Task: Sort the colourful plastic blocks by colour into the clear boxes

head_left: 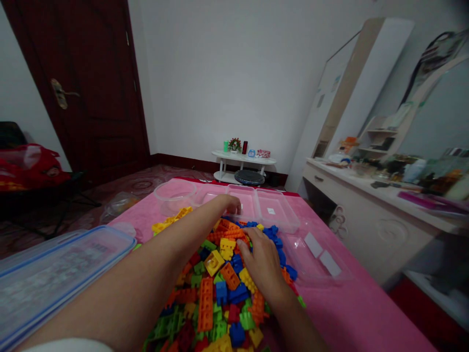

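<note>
A big heap of toy building bricks (205, 298) in orange, yellow, blue, green and red covers the near middle of the pink-topped table. My left hand (231, 204) reaches across to the heap's far side, beside the clear plastic boxes. Its fingers are bent down and close together; whatever they hold is hidden. On the heap's right part lies my right hand (261, 256), thumb and forefinger apart beside orange bricks (229, 227). Blue bricks (271, 234) gather just past it, and yellow bricks (172, 220) lie at the far left.
Clear boxes (276, 208) line the table's far end, with a round clear tub (175, 195) at left. A clear lid (322, 261) with white labels lies right. Blue-rimmed lids (66, 274) are at left. A white dresser (351, 195) stands to the right.
</note>
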`<act>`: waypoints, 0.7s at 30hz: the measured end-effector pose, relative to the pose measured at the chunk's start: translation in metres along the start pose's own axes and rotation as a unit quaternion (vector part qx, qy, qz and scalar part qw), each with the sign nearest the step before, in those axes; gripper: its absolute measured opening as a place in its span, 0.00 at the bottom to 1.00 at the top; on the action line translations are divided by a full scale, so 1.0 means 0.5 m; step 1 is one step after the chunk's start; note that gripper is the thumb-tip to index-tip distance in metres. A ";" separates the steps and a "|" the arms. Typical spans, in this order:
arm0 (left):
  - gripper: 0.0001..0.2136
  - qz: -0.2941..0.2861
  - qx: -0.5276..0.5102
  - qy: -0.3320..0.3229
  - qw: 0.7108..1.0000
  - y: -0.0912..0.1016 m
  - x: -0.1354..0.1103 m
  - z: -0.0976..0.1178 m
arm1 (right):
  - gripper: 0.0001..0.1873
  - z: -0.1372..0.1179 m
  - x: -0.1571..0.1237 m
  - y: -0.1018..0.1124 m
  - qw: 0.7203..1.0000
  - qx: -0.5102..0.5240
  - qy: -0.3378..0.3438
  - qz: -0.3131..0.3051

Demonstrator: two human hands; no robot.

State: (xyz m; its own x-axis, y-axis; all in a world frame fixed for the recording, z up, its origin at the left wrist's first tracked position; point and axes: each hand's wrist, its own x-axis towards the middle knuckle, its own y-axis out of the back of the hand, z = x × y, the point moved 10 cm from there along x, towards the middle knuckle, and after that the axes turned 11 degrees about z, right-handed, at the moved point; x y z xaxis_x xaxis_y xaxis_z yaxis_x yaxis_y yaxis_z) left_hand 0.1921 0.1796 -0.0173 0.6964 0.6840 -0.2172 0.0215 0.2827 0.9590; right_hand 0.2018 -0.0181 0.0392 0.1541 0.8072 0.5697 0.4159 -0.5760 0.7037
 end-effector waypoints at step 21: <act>0.16 0.031 0.001 -0.013 0.999 0.007 -0.004 -0.002 | 0.12 -0.002 -0.002 -0.001 1.000 -0.003 0.011 -0.001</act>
State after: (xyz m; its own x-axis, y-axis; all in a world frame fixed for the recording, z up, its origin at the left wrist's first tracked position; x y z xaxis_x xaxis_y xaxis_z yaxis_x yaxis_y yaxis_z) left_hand 0.1903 0.1799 -0.0136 0.7152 0.6820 -0.1532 -0.0208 0.2398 0.9706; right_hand 0.2007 -0.0188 0.0386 0.1331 0.8050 0.5781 0.4113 -0.5756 0.7068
